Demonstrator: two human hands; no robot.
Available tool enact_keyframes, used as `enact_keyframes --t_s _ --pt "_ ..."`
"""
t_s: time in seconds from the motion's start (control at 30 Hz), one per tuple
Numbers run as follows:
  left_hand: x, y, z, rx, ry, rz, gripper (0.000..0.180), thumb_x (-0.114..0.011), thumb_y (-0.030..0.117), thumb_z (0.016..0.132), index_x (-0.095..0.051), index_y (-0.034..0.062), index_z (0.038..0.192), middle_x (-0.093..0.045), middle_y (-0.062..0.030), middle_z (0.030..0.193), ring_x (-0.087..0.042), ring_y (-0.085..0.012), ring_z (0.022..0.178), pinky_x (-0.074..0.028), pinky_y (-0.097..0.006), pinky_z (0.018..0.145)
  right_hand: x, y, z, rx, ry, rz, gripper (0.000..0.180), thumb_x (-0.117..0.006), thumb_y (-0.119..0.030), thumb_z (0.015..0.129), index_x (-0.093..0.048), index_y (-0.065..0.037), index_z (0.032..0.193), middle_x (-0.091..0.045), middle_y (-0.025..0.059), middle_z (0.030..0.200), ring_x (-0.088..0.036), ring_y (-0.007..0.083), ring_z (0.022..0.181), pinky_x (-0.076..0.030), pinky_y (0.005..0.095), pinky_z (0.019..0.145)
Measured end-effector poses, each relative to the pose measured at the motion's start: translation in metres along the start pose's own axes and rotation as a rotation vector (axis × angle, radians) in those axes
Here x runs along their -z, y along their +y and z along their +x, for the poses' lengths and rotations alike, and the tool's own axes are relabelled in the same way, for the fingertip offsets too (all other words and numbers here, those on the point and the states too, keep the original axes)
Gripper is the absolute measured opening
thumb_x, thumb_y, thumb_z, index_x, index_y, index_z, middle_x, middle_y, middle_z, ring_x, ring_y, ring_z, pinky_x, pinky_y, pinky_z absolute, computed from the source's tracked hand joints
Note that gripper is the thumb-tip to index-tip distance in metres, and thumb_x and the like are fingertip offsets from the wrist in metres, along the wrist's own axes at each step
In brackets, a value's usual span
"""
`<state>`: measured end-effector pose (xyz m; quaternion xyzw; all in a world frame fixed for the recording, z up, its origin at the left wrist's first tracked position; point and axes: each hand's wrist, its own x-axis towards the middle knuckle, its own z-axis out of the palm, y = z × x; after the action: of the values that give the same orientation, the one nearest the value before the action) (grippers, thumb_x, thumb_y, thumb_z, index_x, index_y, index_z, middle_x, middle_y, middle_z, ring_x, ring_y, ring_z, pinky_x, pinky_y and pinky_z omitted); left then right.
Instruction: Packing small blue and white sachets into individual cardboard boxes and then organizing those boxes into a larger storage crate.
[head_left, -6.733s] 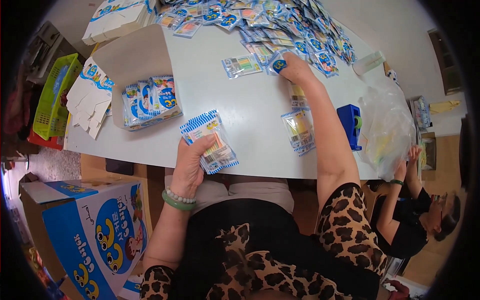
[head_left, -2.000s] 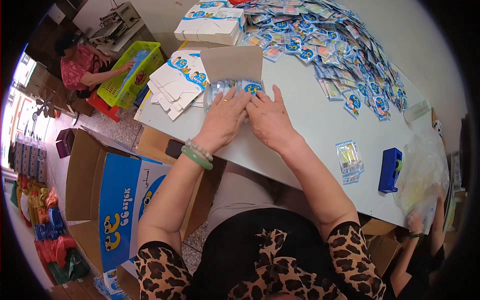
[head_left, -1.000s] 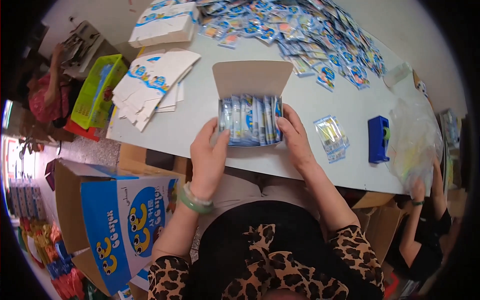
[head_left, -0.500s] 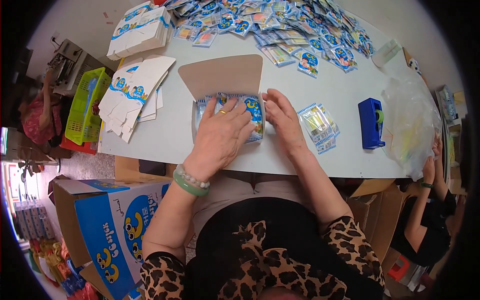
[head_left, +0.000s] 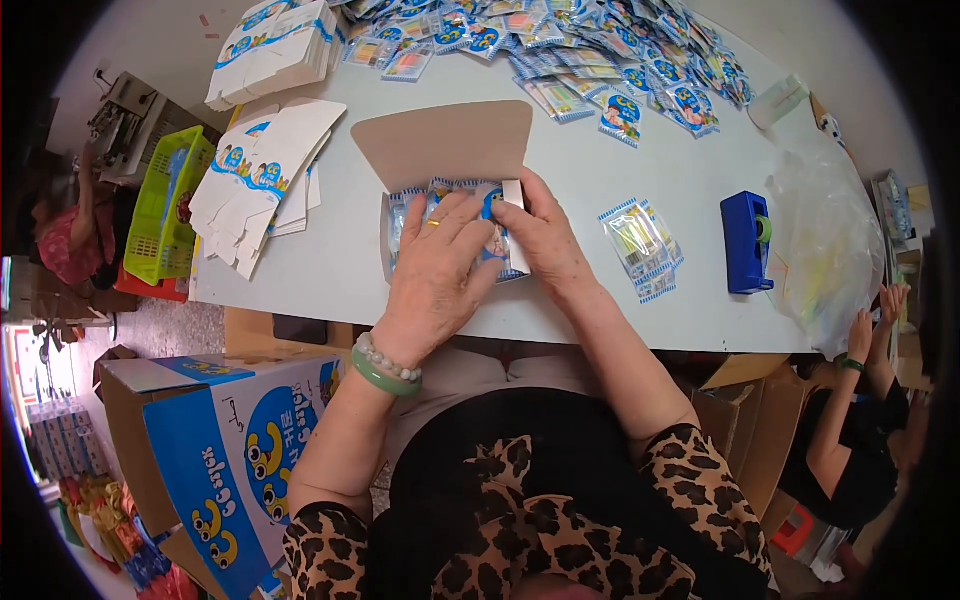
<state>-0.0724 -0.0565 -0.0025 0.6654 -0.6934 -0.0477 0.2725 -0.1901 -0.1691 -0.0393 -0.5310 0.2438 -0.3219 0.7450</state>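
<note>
In front of me on the table stands a small carton (head_left: pixel 440 150) with its lid up, filled with blue-and-white snack packets (head_left: pixel 412 203). My left hand (head_left: pixel 437 255) lies with fingers spread over the packets, pressing on them inside the carton. At the carton's right side, a white side flap (head_left: pixel 515 225) is between the thumb and fingers of my right hand (head_left: pixel 547 240). The left hand hides much of the contents. To the right of my right hand lie a few loose clear-fronted packets (head_left: pixel 637 245) in a small overlapping pile.
A big heap of packets (head_left: pixel 600 50) covers the back of the table. Flattened cartons (head_left: pixel 255 170) and a stack of them (head_left: pixel 275 55) are at left. Rightward stand a blue tape dispenser (head_left: pixel 745 245) and a plastic bag (head_left: pixel 820 250), with another person's hands beside it.
My right hand has moved left from beside the carton onto its right side flap, which is now bent inward. My left hand stays on the packets with a slight shift.
</note>
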Motion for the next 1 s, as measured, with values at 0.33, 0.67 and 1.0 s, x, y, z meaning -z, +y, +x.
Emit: enact_keyframes --t_s 0.33,0.67,1.0 --pt "-0.002 0.003 0.004 -0.006 0.047 0.165 0.047 -0.062 0.019 0.084 -0.049 0.0054 0.127 -0.057 -0.0124 0.125 -0.048 -0.0324 0.123 -0.028 -0.051 0.108 -0.002 -0.003 0.004 -0.044 0.082 -0.141 0.045 -0.055 -0.005 0.086 -0.045 -0.001 0.13 -0.057 0.009 0.119 -0.054 0.0148 0.109 -0.044 0.0282 0.094" --pt "0.015 0.004 -0.011 0.164 0.15 -0.249 0.034 -0.061 0.009 0.086 -0.057 0.0047 0.119 -0.062 -0.0134 0.117 -0.052 -0.0295 0.119 -0.036 -0.042 0.103 -0.003 0.001 0.009 -0.078 0.107 -0.154 0.039 -0.06 -0.005 0.081 -0.052 -0.001 0.119 -0.061 0.0077 0.107 -0.059 0.0126 0.094 -0.048 0.026 0.081" --pt "-0.008 -0.042 -0.011 0.737 0.406 -1.435 0.045 -0.041 0.023 0.1 -0.038 -0.002 0.137 -0.052 -0.012 0.129 -0.053 -0.0185 0.114 -0.04 -0.029 0.099 -0.008 -0.007 0.005 -0.151 0.144 -0.161 0.035 -0.061 -0.004 0.081 -0.054 -0.001 0.115 -0.062 0.0064 0.101 -0.06 0.0119 0.089 -0.049 0.0264 0.078"
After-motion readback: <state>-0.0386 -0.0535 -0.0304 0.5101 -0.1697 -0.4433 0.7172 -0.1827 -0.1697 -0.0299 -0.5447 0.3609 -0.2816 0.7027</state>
